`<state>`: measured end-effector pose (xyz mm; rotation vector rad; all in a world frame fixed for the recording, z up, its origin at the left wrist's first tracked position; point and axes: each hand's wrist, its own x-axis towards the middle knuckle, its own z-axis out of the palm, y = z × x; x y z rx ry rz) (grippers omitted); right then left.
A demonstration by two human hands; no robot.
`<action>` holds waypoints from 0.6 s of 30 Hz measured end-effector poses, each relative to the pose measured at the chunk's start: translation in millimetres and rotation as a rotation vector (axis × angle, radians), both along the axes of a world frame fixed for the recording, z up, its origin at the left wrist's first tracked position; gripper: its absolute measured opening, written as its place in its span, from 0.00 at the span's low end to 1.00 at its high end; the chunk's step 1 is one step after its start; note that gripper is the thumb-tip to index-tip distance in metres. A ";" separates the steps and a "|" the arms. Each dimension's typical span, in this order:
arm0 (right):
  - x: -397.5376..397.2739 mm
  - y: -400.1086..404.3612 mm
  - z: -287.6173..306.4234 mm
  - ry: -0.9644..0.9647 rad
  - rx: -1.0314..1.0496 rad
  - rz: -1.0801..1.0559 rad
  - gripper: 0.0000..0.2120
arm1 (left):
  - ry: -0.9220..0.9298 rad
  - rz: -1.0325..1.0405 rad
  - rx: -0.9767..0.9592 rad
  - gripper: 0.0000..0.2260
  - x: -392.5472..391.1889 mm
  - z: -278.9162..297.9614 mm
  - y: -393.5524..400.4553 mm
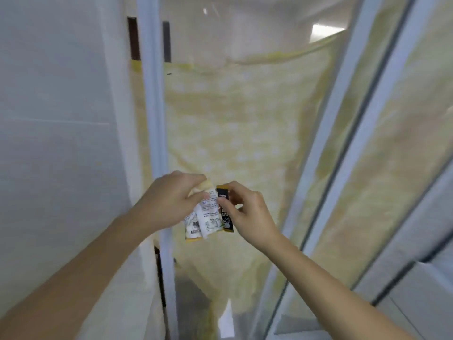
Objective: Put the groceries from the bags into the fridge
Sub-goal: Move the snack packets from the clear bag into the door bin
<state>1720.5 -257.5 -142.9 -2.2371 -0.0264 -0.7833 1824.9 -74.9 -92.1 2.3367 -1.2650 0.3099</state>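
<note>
Glossy plastic snack packets (208, 217), clear shiny glass pane (245, 45), yellow patterned cloth (232, 131)

I see a bright, soft, washed-out view, motion-blurred throughout, with glare on the glass pane (245, 33) and wide-angle bending of edges.

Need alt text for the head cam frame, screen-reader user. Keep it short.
Two bare hands hold small snack packets up in front of a glass panel: the left hand grips white printed packets, the right hand pinches a black sachet. A pale yellow patterned cloth hangs behind the glass panel, between white frames.
</note>
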 end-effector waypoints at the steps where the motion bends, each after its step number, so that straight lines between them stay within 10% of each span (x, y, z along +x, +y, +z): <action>1: -22.6 -22.5 8.4 -0.016 0.001 -0.062 0.05 | -0.023 -0.067 0.004 0.16 -10.8 8.5 -32.4; 18: -458.6 -242.6 36.8 -0.104 -0.068 -1.176 0.10 | 0.072 -1.110 -0.074 0.04 -360.0 46.9 -440.6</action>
